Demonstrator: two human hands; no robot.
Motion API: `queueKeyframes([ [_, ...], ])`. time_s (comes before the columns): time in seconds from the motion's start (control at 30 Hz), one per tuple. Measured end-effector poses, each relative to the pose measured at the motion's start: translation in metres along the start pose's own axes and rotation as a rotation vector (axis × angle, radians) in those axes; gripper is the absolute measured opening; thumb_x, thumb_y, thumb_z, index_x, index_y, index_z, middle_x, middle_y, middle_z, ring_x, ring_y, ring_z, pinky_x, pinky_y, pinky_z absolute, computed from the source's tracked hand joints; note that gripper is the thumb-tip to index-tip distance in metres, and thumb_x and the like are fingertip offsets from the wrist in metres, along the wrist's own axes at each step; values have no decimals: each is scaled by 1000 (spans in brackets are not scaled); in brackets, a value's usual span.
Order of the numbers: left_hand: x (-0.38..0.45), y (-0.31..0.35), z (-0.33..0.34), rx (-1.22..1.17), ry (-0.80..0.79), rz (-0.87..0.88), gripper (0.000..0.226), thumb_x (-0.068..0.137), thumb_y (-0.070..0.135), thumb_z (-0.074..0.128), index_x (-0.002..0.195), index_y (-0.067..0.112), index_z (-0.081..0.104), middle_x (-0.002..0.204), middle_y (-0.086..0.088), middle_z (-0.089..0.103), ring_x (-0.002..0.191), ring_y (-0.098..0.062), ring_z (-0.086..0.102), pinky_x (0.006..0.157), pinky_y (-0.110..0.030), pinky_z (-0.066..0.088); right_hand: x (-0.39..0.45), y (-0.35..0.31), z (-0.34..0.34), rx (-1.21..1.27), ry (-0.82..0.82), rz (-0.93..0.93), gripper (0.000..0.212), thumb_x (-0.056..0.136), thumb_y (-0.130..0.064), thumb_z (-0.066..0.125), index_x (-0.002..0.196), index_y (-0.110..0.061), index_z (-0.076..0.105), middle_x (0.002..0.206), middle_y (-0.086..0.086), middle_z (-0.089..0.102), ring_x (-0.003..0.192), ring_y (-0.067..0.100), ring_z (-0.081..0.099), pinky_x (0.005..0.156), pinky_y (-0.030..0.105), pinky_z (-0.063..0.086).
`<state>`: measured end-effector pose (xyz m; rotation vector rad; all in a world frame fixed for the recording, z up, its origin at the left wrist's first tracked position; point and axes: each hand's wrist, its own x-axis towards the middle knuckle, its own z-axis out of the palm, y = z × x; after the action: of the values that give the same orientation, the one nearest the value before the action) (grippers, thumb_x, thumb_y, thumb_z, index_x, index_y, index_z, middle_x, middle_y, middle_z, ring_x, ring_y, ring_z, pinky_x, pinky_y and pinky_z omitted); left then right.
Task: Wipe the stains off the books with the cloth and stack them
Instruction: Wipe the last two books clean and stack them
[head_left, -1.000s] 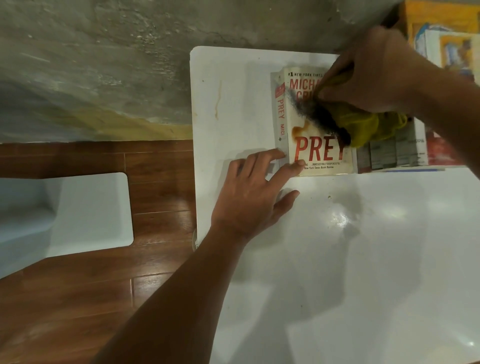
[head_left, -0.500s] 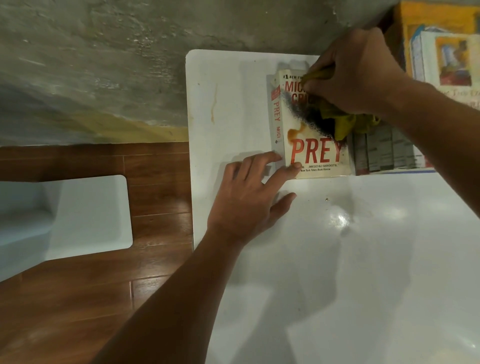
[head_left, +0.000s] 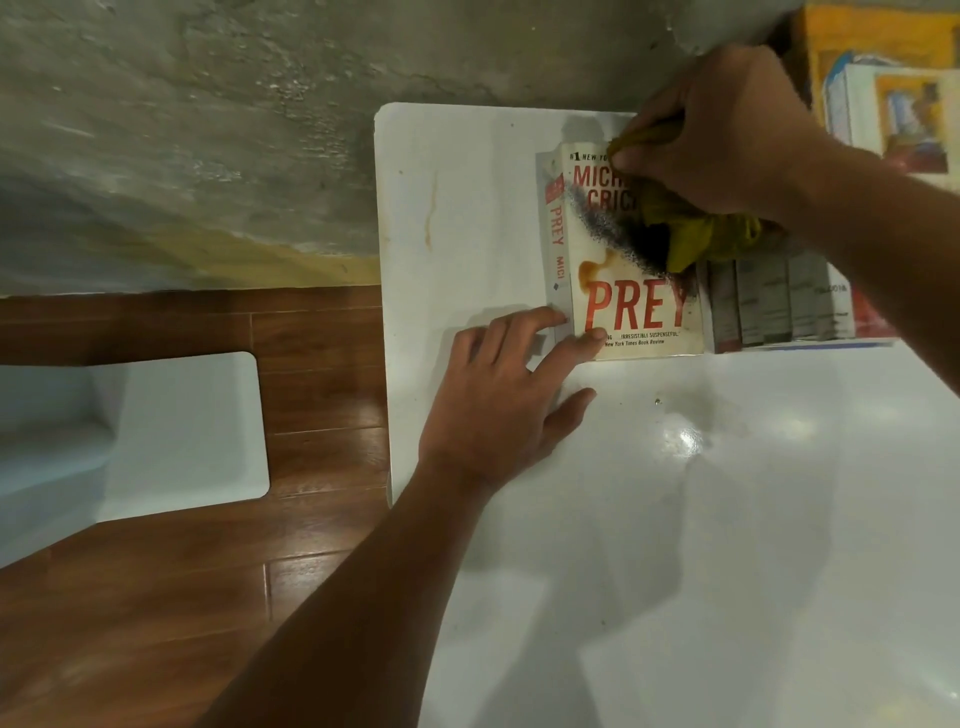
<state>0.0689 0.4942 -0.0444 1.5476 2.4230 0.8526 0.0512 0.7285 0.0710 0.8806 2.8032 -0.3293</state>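
Now the right hand (head_left: 727, 135) grips a bunched yellow cloth (head_left: 685, 228), fingers curled tight round it, and presses it on the upper part of the "PREY" book (head_left: 634, 291). This book lies flat on the white table (head_left: 675, 519), cover up, near the far-left corner of the tabletop. An orange stain (head_left: 589, 273) sits on the cover just below the cloth, w/ bare cover between them, and just above the left fingertips.

Left hand (head_left: 498, 395) lies flat on the table, fingers straight and a bit spread; the index tip touches the book's lower-left corner, the other tips reach the spine edge. Thumb points to the right, along the book's near edge but apart from it.

Right of the cloth fingers, touching the book's right edge, a row of other books (head_left: 779, 301) lies under the forearm. Beyond the right knuckles stand yellow boxes (head_left: 883, 78), near the wall.

Btw. the left fingers and the table's left edge is a strip of bare tabletop w/ a thin brownish streak (head_left: 430, 218). On the near side of both hands the tabletop is wide and glossy. Past the left edge: wood floor and a white stool (head_left: 182, 431), well apart from the table.
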Motion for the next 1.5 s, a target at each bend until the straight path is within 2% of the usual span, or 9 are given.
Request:
queueKeyframes([
  [0.07, 0, -1, -1, -2, -5, 0, 48, 91, 49, 67, 133, 24, 63, 135, -9, 60, 119, -27, 58, 95, -43, 47, 4, -5, 5, -7, 7, -35, 37, 95, -40, 62, 120, -13, 69, 114, 7, 71, 87, 18, 63, 78, 29, 52],
  [0.33, 0, -1, 1, -7, -1, -7, 48, 91, 49, 67, 132, 25, 63, 136, -8, 60, 118, -26, 58, 95, -41, 48, 17, -26, 16, -44, 39, -151, 36, 98, -38, 60, 119, -11, 69, 115, 6, 68, 90, 15, 52, 93, 26, 37],
  [0.53, -1, 0, 0, -16, 0, -13, 47, 92, 50, 65, 132, 25, 64, 135, -8, 60, 118, -26, 59, 95, -41, 48, 16, -23, 0, -90, -175, -220, 41, 90, -43, 67, 120, -14, 68, 111, 9, 68, 79, 18, 56, 67, 20, 44],
  [0.67, 0, -1, 0, -8, -8, -12, 49, 91, 50, 66, 133, 25, 63, 136, -8, 60, 120, -26, 57, 97, -43, 48, 23, -2, -23, -82, -177, 12, 47, 87, -46, 68, 125, -20, 63, 115, 8, 66, 88, 25, 56, 76, 37, 49],
  [0.8, -1, 0, 0, -10, -3, -17, 48, 91, 50, 67, 132, 25, 64, 136, -8, 60, 120, -26, 57, 97, -43, 48, 15, -4, -19, -233, -156, -104, 38, 89, -37, 68, 119, -14, 69, 112, 11, 70, 89, 26, 64, 78, 39, 56],
  [1.07, 0, -1, -1, -11, 4, -16, 47, 91, 49, 67, 131, 25, 65, 134, -8, 61, 118, -26, 59, 96, -43, 48, 20, -20, 4, -185, -40, -229, 36, 96, -34, 62, 120, -9, 68, 114, 13, 69, 88, 24, 61, 77, 32, 49],
  [1.23, 0, -1, 0, -1, -5, -17, 48, 91, 49, 67, 132, 25, 64, 134, -9, 61, 117, -26, 59, 95, -43, 49, 10, -18, 2, -168, -83, -286, 33, 96, -30, 64, 119, -8, 70, 116, 11, 66, 98, 27, 62, 93, 29, 39],
  [1.4, -1, -1, 0, -3, 8, -10, 49, 90, 48, 68, 132, 24, 64, 134, -9, 61, 117, -28, 59, 95, -44, 49, -11, -8, 1, -124, -163, -162, 39, 92, -37, 67, 122, -13, 67, 118, 6, 67, 91, 19, 61, 86, 34, 56],
  [1.5, -2, -1, 1, 1, 10, -5, 49, 92, 49, 65, 133, 23, 63, 135, -9, 61, 118, -27, 58, 96, -42, 47, -22, -6, 6, -102, -205, -130, 36, 91, -41, 66, 121, -22, 69, 119, -3, 66, 89, 12, 58, 88, 26, 50],
])
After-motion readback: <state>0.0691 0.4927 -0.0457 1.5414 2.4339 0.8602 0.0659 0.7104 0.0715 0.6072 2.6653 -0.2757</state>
